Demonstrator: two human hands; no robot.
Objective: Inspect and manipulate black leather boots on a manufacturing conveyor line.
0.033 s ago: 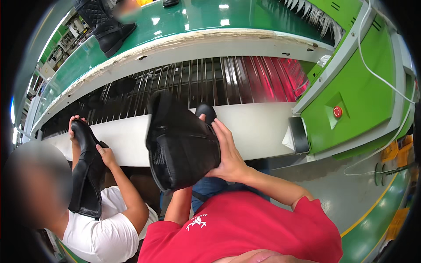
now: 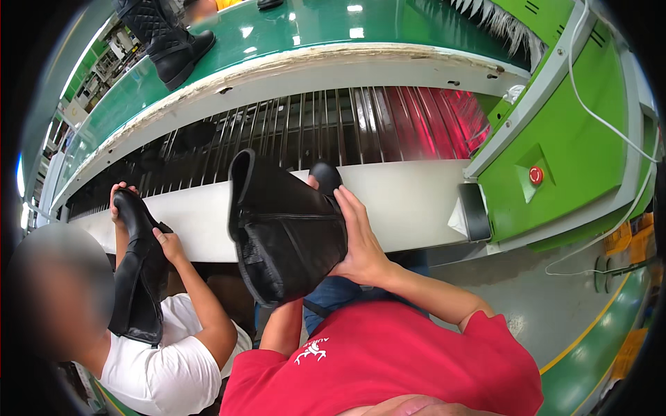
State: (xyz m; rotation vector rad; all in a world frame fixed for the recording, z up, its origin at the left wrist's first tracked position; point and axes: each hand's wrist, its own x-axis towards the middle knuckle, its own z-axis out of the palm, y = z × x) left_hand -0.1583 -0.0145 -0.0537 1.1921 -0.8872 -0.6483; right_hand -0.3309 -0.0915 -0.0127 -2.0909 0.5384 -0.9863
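I hold a tall black boot (image 2: pixel 291 239) up in front of me, above the white ledge. Its wide shaft opening tilts toward the left, and its rounded toe points away from me. My right hand (image 2: pixel 362 243) is closed round the right side of the boot, thumb low and fingers along the foot. Of my left hand (image 2: pixel 313 182), only a fingertip shows beside the toe. The boot covers the rest, with my left forearm coming up beneath it.
A roller conveyor (image 2: pixel 277 128) lies beyond the white ledge (image 2: pixel 409 208). A green bench (image 2: pixel 291 35) holds a quilted black boot (image 2: pixel 166 52). At the left, a co-worker's hands hold another black boot (image 2: pixel 135 256). A green machine (image 2: pixel 555 145) with a red button stands right.
The boot in my hands has shifted very slightly, its shaft opening turning a little downward. My hands keep their hold, and the co-worker looks unchanged.
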